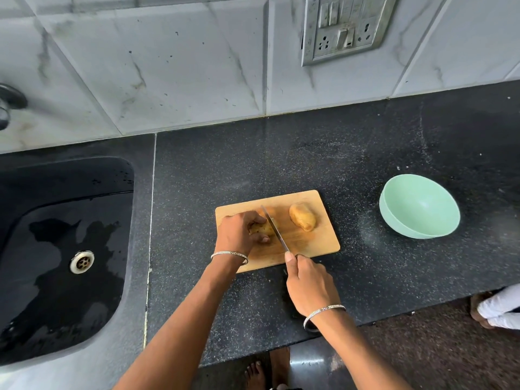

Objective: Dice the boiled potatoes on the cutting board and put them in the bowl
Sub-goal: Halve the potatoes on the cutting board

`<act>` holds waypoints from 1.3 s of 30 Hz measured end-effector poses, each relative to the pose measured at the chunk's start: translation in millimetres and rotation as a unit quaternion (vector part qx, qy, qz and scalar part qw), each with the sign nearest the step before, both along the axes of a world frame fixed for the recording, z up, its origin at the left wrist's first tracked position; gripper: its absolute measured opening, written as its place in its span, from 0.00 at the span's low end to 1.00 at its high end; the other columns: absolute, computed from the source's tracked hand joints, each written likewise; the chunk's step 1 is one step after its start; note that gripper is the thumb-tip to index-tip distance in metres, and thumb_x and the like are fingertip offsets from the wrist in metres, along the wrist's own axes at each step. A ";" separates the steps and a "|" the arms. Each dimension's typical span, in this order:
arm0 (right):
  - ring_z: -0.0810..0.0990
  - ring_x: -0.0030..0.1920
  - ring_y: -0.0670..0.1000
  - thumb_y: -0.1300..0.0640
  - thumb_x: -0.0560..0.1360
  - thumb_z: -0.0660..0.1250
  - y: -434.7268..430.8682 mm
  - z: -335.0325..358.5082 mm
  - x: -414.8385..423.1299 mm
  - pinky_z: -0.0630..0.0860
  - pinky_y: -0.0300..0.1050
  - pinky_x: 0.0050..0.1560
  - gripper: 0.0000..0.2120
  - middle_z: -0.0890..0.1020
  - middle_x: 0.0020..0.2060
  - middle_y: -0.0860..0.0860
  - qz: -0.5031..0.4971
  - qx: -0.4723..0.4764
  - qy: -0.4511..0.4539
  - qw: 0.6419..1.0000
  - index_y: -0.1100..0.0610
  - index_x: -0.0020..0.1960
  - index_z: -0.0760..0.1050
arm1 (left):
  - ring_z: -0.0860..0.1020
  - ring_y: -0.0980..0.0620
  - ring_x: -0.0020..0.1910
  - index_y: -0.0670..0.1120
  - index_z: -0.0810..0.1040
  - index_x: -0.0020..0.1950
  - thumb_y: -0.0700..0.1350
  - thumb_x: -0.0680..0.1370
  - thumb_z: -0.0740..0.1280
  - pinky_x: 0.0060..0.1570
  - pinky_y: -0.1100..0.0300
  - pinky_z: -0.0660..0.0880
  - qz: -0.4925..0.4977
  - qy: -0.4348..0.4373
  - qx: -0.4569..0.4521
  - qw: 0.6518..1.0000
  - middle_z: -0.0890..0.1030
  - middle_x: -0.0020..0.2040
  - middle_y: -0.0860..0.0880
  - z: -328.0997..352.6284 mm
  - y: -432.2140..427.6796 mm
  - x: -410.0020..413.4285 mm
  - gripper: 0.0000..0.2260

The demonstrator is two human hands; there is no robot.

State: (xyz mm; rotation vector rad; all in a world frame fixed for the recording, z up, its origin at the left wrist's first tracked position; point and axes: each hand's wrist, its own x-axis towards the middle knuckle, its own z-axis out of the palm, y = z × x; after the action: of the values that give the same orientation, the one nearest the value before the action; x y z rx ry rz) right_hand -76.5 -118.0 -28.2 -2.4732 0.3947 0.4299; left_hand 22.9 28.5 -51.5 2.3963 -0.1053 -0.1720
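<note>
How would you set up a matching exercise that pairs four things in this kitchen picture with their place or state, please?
Things
1. knife
2. bowl
3. whole potato
4. sink

Places or states
A. empty, on the counter to the right of the cutting board
B. wet, with a drain, left of the cutting board
C. gripped by the right hand, blade at the second potato, which the left hand holds
D. lying alone on the right part of the cutting board

Pairs: 1-C, 2-A, 3-D, 4-B
</note>
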 end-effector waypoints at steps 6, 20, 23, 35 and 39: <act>0.78 0.51 0.60 0.41 0.83 0.44 -2.0 0.9 0.5 0.70 0.51 0.45 0.20 0.80 0.48 0.55 0.014 -0.015 0.015 1.000 0.50 0.44 0.68 | 0.81 0.53 0.47 0.50 0.84 0.49 0.42 0.65 0.79 0.49 0.56 0.77 -0.007 -0.010 0.021 1.000 0.85 0.46 0.55 1.9 -0.8 1.0 0.14; 0.80 0.45 0.60 0.42 0.83 0.47 8.6 -6.7 16.9 0.71 0.48 0.41 0.20 0.78 0.41 0.53 0.019 -0.014 0.013 1.000 0.52 0.44 0.69 | 0.82 0.51 0.46 0.52 0.84 0.46 0.44 0.62 0.80 0.49 0.53 0.78 -0.001 0.008 0.010 1.000 0.85 0.43 0.54 -3.0 0.1 6.5 0.15; 0.81 0.50 0.61 0.42 0.83 0.46 10.1 -9.1 12.8 0.72 0.49 0.42 0.22 0.81 0.47 0.55 0.014 -0.033 0.017 0.999 0.54 0.50 0.73 | 0.81 0.51 0.45 0.51 0.84 0.46 0.44 0.62 0.80 0.49 0.53 0.77 -0.007 0.011 0.015 1.000 0.85 0.43 0.54 -2.5 1.4 8.2 0.14; 0.80 0.57 0.61 0.43 0.83 0.48 20.5 -11.4 21.5 0.70 0.49 0.44 0.22 0.80 0.56 0.56 -0.001 -0.071 0.025 0.997 0.56 0.57 0.74 | 0.77 0.48 0.51 0.58 0.75 0.60 0.43 0.74 0.70 0.50 0.54 0.77 -0.197 -0.067 0.242 0.948 0.56 0.72 0.54 10.9 -5.1 13.8 0.17; 0.80 0.57 0.62 0.43 0.83 0.49 20.8 -9.6 20.8 0.74 0.51 0.47 0.22 0.81 0.55 0.57 -0.006 -0.067 0.030 0.997 0.57 0.55 0.74 | 0.76 0.48 0.54 0.53 0.81 0.56 0.42 0.75 0.66 0.56 0.55 0.76 -0.241 -0.055 0.295 0.923 0.50 0.76 0.55 16.3 -10.9 22.9 0.11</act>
State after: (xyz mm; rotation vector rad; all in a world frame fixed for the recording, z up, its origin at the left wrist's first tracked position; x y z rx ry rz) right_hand -55.7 -97.3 -37.7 -2.5909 0.4763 0.4881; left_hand 45.9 17.6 -35.2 2.9358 -0.8014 -0.3354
